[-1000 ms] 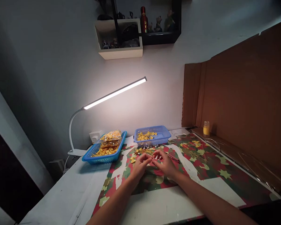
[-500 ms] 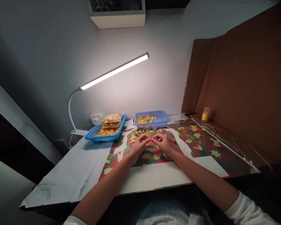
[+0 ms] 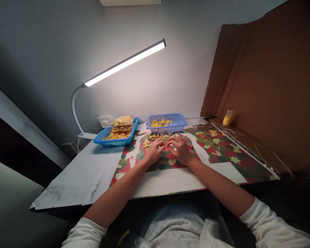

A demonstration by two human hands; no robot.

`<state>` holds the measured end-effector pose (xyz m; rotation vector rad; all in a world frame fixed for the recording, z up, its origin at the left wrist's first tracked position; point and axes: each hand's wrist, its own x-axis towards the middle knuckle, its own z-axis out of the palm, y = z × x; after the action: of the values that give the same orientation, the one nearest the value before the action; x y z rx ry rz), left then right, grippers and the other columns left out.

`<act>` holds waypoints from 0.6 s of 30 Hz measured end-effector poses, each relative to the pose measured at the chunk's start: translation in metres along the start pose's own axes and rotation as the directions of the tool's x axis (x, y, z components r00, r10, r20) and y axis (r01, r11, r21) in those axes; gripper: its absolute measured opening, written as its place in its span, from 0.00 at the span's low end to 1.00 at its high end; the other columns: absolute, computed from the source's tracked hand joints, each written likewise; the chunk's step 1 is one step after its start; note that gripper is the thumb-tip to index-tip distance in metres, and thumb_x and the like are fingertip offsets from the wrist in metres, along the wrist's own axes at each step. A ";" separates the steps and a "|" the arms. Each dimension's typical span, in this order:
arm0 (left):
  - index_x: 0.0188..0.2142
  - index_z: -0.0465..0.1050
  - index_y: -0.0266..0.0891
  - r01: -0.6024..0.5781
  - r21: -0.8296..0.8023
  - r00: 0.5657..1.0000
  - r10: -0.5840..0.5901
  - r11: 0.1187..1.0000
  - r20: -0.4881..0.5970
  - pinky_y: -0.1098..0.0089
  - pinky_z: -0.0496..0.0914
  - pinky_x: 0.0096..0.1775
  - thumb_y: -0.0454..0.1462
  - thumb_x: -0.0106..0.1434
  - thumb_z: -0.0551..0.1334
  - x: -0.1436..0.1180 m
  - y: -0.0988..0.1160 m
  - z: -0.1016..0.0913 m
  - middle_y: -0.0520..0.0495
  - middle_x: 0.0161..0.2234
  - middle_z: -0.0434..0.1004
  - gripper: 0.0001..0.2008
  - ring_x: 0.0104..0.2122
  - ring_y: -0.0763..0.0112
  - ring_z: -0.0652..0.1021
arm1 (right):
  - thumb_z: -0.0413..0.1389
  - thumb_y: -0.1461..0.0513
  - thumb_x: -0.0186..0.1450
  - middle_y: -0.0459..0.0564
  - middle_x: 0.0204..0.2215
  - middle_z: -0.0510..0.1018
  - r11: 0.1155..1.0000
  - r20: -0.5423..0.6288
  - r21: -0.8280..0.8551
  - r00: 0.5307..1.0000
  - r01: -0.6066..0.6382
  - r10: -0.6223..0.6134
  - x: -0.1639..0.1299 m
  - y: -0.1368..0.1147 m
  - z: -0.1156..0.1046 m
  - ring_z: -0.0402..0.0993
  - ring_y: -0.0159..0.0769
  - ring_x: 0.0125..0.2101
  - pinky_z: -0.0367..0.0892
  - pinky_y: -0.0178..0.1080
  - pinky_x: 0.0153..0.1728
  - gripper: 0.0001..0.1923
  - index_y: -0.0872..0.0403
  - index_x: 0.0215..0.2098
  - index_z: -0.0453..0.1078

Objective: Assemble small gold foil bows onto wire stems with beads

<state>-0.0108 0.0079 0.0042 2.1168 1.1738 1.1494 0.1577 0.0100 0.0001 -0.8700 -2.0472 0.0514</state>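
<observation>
My left hand (image 3: 155, 151) and my right hand (image 3: 179, 148) meet fingertip to fingertip over the patterned sheet. Both are closed in a pinch, and whatever lies between the fingers is too small to make out. Just beyond them are gold cords (image 3: 163, 138) and several small silver bells or beads (image 3: 167, 134). A yellow bow (image 3: 146, 144) lies left of my left hand. Beside my right hand, partly covered by it, is a thin reddish tool or stick (image 3: 190, 147).
A blue basket (image 3: 99, 142) with gold bows and a plastic bag stands left. A periwinkle basket (image 3: 181, 128) holds more bows at the back. A lit lamp (image 3: 126, 63) arches above. Right are gold wires (image 3: 213, 144), a yellow-filled bottle (image 3: 227, 118) and a cardboard wall (image 3: 268, 75).
The camera view has tilted downward. My right hand has turned so its back and knuckles show more, with its fingers more curled. Both hands stay close together at the same place.
</observation>
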 end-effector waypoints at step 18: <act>0.22 0.56 0.40 0.190 -0.169 0.974 -0.165 0.967 0.153 0.71 0.59 0.31 0.41 0.54 0.49 0.002 0.003 -0.005 0.53 0.23 0.58 0.08 0.27 0.71 0.62 | 0.58 0.59 0.57 0.48 0.27 0.77 0.754 0.139 0.562 0.937 -0.340 0.320 0.003 0.007 0.007 0.73 0.36 0.31 0.68 0.40 0.36 0.07 0.54 0.26 0.70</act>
<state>-0.0129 0.0078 0.0098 1.8793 1.1243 0.9738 0.1558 0.0188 -0.0043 -0.8190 -1.7197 0.8542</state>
